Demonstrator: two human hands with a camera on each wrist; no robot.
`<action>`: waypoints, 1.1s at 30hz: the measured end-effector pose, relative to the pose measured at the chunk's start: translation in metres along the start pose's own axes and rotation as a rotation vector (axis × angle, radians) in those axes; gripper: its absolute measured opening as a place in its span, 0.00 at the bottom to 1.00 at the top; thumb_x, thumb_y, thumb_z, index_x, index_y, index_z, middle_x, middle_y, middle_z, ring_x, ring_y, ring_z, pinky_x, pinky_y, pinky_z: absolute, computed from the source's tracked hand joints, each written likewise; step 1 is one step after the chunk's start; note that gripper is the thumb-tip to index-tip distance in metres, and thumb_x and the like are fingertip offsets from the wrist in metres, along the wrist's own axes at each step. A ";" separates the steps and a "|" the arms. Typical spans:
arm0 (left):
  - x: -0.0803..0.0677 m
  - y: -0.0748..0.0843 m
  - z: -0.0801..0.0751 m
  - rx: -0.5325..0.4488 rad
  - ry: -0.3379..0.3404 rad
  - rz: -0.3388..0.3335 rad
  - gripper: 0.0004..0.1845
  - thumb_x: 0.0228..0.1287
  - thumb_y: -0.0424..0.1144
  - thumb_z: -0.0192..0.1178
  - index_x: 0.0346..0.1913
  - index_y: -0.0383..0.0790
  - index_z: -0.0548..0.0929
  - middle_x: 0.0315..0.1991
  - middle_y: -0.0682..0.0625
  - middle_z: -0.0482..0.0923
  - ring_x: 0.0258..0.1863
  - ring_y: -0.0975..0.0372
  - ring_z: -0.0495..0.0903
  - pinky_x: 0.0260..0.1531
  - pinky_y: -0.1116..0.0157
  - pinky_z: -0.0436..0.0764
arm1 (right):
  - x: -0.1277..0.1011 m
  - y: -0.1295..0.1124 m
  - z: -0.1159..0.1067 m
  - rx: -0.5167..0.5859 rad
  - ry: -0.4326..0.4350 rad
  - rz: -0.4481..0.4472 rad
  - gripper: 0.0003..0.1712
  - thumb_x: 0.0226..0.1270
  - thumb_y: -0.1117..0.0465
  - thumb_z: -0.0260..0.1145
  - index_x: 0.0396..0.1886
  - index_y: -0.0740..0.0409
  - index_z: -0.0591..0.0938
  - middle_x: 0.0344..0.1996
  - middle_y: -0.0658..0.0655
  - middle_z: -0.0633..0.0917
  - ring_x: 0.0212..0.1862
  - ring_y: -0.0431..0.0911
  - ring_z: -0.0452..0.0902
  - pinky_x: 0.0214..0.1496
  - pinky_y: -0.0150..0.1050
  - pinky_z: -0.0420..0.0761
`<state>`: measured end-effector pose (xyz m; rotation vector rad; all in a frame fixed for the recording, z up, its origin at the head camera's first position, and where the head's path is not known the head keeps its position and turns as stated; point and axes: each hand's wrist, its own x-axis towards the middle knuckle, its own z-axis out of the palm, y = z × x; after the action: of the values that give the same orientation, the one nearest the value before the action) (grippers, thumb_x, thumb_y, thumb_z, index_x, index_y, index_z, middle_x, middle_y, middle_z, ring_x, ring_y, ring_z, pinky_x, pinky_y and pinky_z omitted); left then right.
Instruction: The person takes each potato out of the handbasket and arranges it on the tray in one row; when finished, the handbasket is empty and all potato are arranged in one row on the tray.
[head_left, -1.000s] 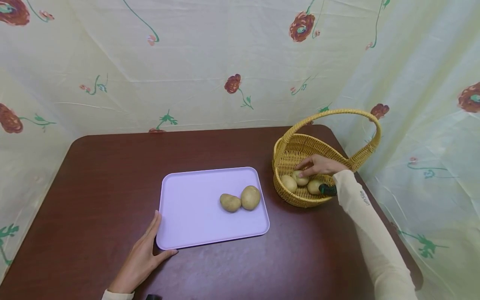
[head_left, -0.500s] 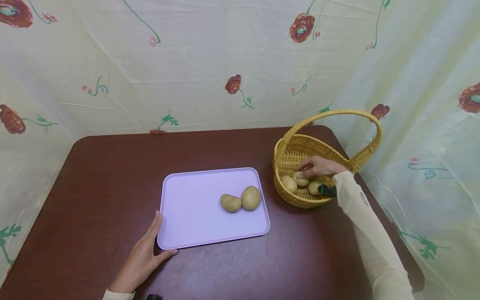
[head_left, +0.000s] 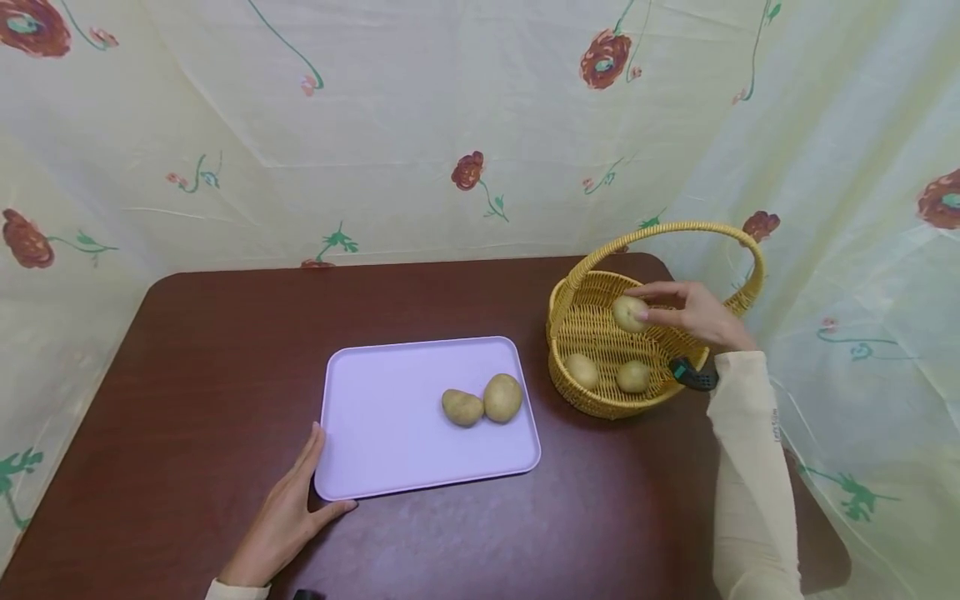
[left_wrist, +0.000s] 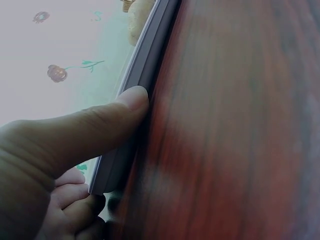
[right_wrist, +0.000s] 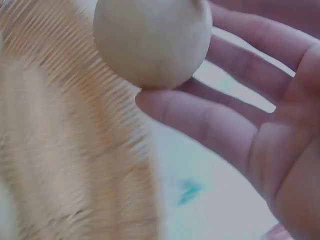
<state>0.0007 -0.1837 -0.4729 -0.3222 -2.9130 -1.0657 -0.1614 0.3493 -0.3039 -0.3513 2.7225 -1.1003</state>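
A round pale potato [head_left: 630, 314] is pinched between the thumb and fingers of my right hand [head_left: 697, 312], raised above the inside of a yellow wicker basket [head_left: 592, 408]. The right wrist view shows the potato [right_wrist: 152, 42] close up against the fingertips. Down in the basket lie two more potatoes, one at the left [head_left: 581, 372] and one at the right [head_left: 633, 377]. My left hand [head_left: 281, 517] rests at the near left corner of a lilac tray [head_left: 382, 417], thumb along the front edge, straight fingers along the left side. On the tray, a small oblong potato [head_left: 462, 407] touches a rounder potato [head_left: 502, 397].
The basket's tall arched handle [head_left: 690, 225] rises over its opening, near the right edge of the dark brown table [head_left: 420, 542]. A flowered curtain [head_left: 375, 125] hangs behind and at both sides.
My right hand has lifted a potato from the basket floor, moving up and slightly right. The left hand and the tray have stayed in place.
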 end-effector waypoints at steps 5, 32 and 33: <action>0.000 -0.002 0.000 0.002 0.011 0.011 0.57 0.38 0.52 0.70 0.69 0.42 0.46 0.69 0.44 0.45 0.65 0.53 0.53 0.50 0.89 0.39 | -0.020 -0.057 0.005 0.233 0.118 -0.252 0.23 0.55 0.69 0.63 0.53 0.62 0.76 0.50 0.58 0.78 0.56 0.45 0.67 0.49 0.29 0.70; 0.000 -0.001 -0.001 -0.003 -0.001 -0.011 0.57 0.37 0.50 0.71 0.69 0.42 0.46 0.69 0.44 0.45 0.64 0.52 0.54 0.50 0.89 0.39 | 0.065 -0.116 0.255 0.095 -0.392 -0.571 0.20 0.52 0.65 0.66 0.48 0.56 0.80 0.48 0.47 0.78 0.51 0.33 0.70 0.43 0.29 0.75; 0.000 -0.001 -0.001 -0.003 -0.002 -0.009 0.57 0.37 0.50 0.71 0.69 0.42 0.46 0.69 0.43 0.45 0.64 0.52 0.54 0.50 0.89 0.39 | 0.066 -0.115 0.257 0.046 -0.391 -0.594 0.19 0.53 0.64 0.66 0.48 0.55 0.80 0.47 0.47 0.79 0.50 0.33 0.70 0.44 0.28 0.74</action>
<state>0.0004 -0.1851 -0.4732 -0.3105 -2.9172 -1.0718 -0.1409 0.0812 -0.4106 -1.2774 2.2864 -1.0651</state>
